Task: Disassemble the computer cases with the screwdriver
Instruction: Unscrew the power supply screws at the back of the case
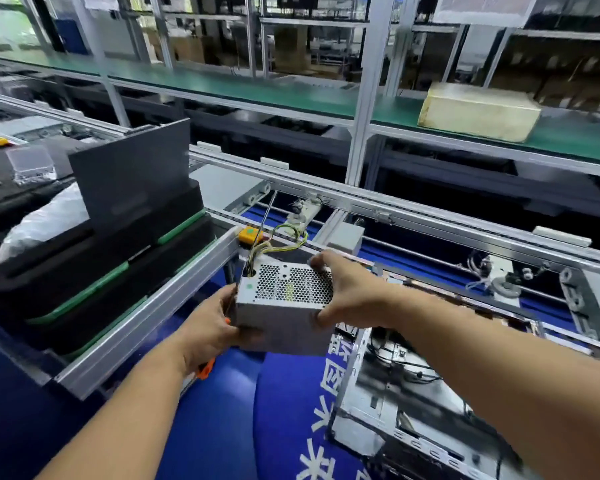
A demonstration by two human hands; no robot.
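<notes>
gripping the power supply (284, 303) — left hand (208, 327), also holding screwdriver (207, 367), and right hand (347, 292) fingers curled round its sides.

Bright even light, blurred, curved edges

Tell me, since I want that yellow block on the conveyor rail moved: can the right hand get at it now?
Probably not yet: the right hand grips the grey metal power supply box, which sits before the yellow block.
</notes>
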